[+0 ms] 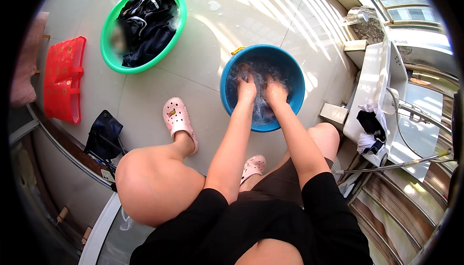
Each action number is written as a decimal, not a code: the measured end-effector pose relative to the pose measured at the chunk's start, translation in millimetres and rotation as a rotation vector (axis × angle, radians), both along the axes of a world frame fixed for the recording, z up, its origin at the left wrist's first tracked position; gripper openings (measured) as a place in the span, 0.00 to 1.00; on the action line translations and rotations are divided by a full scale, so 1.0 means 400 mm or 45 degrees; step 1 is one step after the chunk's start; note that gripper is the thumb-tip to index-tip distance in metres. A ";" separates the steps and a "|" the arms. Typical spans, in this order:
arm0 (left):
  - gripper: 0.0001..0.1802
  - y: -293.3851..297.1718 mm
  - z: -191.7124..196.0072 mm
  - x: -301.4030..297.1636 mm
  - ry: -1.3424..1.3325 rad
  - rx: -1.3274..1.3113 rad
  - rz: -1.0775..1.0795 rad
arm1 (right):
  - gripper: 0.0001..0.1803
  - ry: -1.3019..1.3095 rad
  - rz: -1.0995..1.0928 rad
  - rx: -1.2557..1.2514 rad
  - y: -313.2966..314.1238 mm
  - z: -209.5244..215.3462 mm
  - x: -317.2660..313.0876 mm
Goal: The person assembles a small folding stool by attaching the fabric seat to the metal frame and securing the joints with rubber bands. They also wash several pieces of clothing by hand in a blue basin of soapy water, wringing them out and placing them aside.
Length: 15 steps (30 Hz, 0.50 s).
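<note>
Both my hands reach down into a blue basin (224, 95) of foamy, churned water (261, 114) on the floor. My left hand (247, 89) is in the left half of the basin, its fingers curled at the water's surface; whatever they close on does not show clearly. Just to its right, my right hand (276, 92) is wet and smeared by motion, with its fingers hidden in the splashing. The water looks dark, and I cannot make out what lies under it.
A green basin (180, 37) at the far left holds dark wet clothes (147, 23). Left of it stands a red bag (65, 79). My feet wear pink clogs (179, 120) near the blue basin. At the right, a white sink (374, 76) has black and white cloth (372, 128) on its edge.
</note>
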<state>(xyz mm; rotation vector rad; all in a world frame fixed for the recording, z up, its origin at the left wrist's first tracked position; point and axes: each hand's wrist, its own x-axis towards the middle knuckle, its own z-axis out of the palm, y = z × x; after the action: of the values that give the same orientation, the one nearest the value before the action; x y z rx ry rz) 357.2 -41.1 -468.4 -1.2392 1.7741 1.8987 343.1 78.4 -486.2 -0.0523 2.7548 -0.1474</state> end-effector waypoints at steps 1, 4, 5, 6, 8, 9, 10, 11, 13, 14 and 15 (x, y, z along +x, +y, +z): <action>0.32 -0.003 -0.004 0.003 0.018 0.108 0.116 | 0.26 -0.096 0.022 0.050 -0.017 0.000 -0.022; 0.29 0.002 -0.024 0.007 0.107 0.393 0.433 | 0.25 -0.356 -0.280 -0.001 -0.060 0.034 -0.107; 0.28 0.014 -0.032 0.012 0.153 0.460 0.516 | 0.25 -0.408 -0.409 -0.041 -0.067 0.048 -0.132; 0.28 0.026 -0.037 0.016 0.193 0.530 0.600 | 0.26 -0.419 -0.245 -0.035 -0.046 0.051 -0.152; 0.27 0.017 -0.036 0.021 0.106 0.820 0.669 | 0.28 -0.194 -0.432 -0.370 -0.063 0.097 -0.143; 0.27 0.008 -0.034 0.021 0.071 0.961 0.711 | 0.27 0.037 -0.488 -0.634 -0.062 0.120 -0.116; 0.28 -0.009 -0.044 0.016 0.048 0.915 0.611 | 0.23 0.042 -0.422 -0.897 -0.062 0.170 -0.101; 0.30 -0.036 -0.061 0.009 0.026 0.862 0.515 | 0.18 0.042 -0.349 -1.166 -0.068 0.232 -0.088; 0.34 -0.049 -0.049 0.000 0.009 0.716 0.339 | 0.17 0.053 -0.285 -1.209 -0.058 0.345 -0.057; 0.37 -0.040 0.003 -0.009 0.012 0.622 0.257 | 0.18 0.062 -0.275 -1.099 -0.044 0.409 -0.039; 0.40 -0.044 0.046 -0.018 0.024 0.515 0.184 | 0.19 0.069 -0.254 -1.004 -0.044 0.476 -0.027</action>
<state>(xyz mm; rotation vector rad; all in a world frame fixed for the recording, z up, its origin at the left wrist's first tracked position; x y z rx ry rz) 349.9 -58.7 -449.8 -1.2230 1.2454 2.2127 332.3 60.7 -296.0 0.0113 2.5664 -1.2792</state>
